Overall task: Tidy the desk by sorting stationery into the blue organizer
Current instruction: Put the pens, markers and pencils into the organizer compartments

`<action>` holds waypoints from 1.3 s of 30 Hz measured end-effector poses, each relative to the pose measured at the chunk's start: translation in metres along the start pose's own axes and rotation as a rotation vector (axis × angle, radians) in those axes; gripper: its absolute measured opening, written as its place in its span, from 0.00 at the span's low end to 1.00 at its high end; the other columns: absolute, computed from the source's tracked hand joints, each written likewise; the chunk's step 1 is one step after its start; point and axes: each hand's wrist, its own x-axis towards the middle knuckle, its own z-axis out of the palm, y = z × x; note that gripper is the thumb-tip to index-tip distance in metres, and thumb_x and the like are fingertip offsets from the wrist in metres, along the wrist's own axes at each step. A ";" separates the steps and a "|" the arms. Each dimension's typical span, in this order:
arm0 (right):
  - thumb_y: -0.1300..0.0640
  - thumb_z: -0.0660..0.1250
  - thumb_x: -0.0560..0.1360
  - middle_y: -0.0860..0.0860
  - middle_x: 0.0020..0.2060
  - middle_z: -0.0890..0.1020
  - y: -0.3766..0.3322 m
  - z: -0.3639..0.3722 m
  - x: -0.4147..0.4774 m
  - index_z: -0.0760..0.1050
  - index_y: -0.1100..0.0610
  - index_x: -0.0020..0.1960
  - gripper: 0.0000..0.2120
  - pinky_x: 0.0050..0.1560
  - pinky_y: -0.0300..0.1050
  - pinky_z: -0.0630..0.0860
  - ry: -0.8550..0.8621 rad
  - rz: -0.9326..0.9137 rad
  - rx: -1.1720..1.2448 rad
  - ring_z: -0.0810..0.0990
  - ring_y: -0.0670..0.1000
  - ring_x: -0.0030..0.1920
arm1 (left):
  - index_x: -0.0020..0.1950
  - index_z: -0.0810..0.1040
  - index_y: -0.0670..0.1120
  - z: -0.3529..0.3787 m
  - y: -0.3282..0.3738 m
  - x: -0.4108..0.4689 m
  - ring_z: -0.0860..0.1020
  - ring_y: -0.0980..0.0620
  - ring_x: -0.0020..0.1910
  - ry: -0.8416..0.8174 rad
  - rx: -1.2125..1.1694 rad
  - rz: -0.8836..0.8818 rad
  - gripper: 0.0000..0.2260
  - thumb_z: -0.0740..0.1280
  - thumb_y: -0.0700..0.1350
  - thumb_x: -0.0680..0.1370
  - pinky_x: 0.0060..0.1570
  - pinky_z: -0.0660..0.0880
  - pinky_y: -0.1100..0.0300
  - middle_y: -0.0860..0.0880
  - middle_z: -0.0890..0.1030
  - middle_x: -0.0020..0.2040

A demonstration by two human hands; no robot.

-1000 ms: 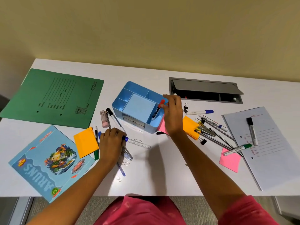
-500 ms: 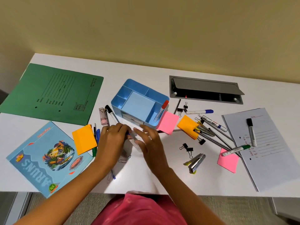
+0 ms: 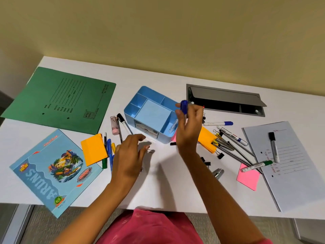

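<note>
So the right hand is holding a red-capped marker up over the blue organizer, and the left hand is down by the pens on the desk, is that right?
Not quite: the head view shows the right hand holding a marker with a blue cap, not a red one. The rest holds: it is raised over the blue organizer, and the left hand is down by the pens on the desk.

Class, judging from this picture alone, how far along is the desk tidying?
Barely begun. Done: one marker stands in the blue organizer. In hand: the right hand lifts a blue-capped pen over it; the left hand hovers open. Left: pens, sticky notes and binder clips on the desk.
</note>
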 end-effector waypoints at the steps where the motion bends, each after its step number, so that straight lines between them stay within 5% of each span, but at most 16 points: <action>1: 0.53 0.64 0.78 0.55 0.51 0.72 0.002 0.001 0.009 0.74 0.64 0.56 0.14 0.47 0.38 0.76 0.007 0.018 -0.025 0.73 0.41 0.48 | 0.59 0.76 0.45 0.002 -0.007 -0.004 0.79 0.45 0.51 -0.015 0.021 -0.011 0.12 0.66 0.48 0.77 0.48 0.76 0.49 0.46 0.80 0.55; 10: 0.57 0.69 0.75 0.53 0.49 0.74 0.029 0.018 0.028 0.72 0.61 0.55 0.12 0.42 0.24 0.68 -0.143 0.082 -0.300 0.71 0.46 0.45 | 0.51 0.79 0.43 0.010 -0.043 -0.029 0.79 0.46 0.41 -0.004 0.065 -0.019 0.06 0.69 0.41 0.75 0.38 0.76 0.53 0.46 0.82 0.45; 15: 0.61 0.67 0.76 0.54 0.55 0.72 0.037 0.024 0.022 0.70 0.59 0.59 0.12 0.53 0.37 0.74 -0.150 0.039 -0.349 0.70 0.44 0.53 | 0.49 0.79 0.44 0.017 -0.055 -0.027 0.79 0.46 0.42 -0.003 0.100 -0.048 0.04 0.70 0.41 0.75 0.40 0.74 0.57 0.46 0.82 0.43; 18: 0.63 0.64 0.77 0.52 0.56 0.71 0.041 0.025 0.021 0.70 0.58 0.59 0.11 0.54 0.30 0.72 -0.175 0.066 -0.351 0.69 0.41 0.55 | 0.49 0.79 0.45 0.020 -0.064 -0.023 0.77 0.47 0.44 -0.010 0.068 -0.110 0.03 0.68 0.41 0.76 0.42 0.74 0.56 0.47 0.81 0.45; 23: 0.65 0.60 0.80 0.40 0.53 0.67 0.046 0.023 0.025 0.69 0.58 0.62 0.11 0.42 0.18 0.68 -0.173 0.100 -0.275 0.69 0.33 0.55 | 0.47 0.78 0.41 0.023 -0.067 -0.003 0.75 0.49 0.42 0.035 0.026 -0.169 0.03 0.65 0.38 0.77 0.41 0.67 0.62 0.44 0.79 0.44; 26: 0.65 0.61 0.79 0.42 0.55 0.67 0.040 0.017 0.018 0.70 0.59 0.61 0.11 0.46 0.21 0.71 -0.127 -0.046 -0.337 0.67 0.31 0.60 | 0.48 0.78 0.38 0.026 -0.064 0.021 0.75 0.48 0.41 0.065 -0.008 -0.248 0.05 0.64 0.39 0.78 0.40 0.68 0.60 0.40 0.79 0.45; 29: 0.64 0.62 0.79 0.54 0.57 0.70 0.037 0.007 0.003 0.71 0.62 0.56 0.07 0.57 0.39 0.77 -0.093 -0.314 -0.360 0.73 0.48 0.60 | 0.46 0.78 0.36 0.030 -0.064 0.050 0.79 0.41 0.41 0.085 -0.002 -0.302 0.06 0.65 0.39 0.77 0.40 0.70 0.59 0.38 0.81 0.44; 32: 0.64 0.66 0.75 0.56 0.57 0.73 0.033 -0.001 -0.015 0.72 0.63 0.57 0.11 0.52 0.56 0.80 -0.085 -0.158 -0.381 0.73 0.53 0.59 | 0.44 0.81 0.37 0.038 -0.070 0.076 0.81 0.42 0.40 0.054 0.023 -0.434 0.12 0.69 0.46 0.75 0.35 0.70 0.60 0.40 0.82 0.43; 35: 0.62 0.65 0.77 0.56 0.60 0.68 0.041 -0.013 -0.039 0.70 0.60 0.60 0.13 0.51 0.55 0.81 -0.148 -0.218 -0.360 0.69 0.51 0.63 | 0.43 0.83 0.40 0.044 -0.074 0.091 0.81 0.45 0.40 -0.017 0.058 -0.545 0.15 0.70 0.52 0.73 0.35 0.76 0.59 0.41 0.83 0.43; 39: 0.59 0.64 0.76 0.53 0.56 0.70 0.041 -0.024 -0.060 0.72 0.59 0.57 0.11 0.47 0.50 0.80 -0.194 -0.185 -0.364 0.74 0.53 0.57 | 0.47 0.82 0.34 0.046 -0.067 0.095 0.81 0.39 0.44 -0.048 0.085 -0.579 0.13 0.72 0.44 0.71 0.39 0.77 0.54 0.37 0.82 0.44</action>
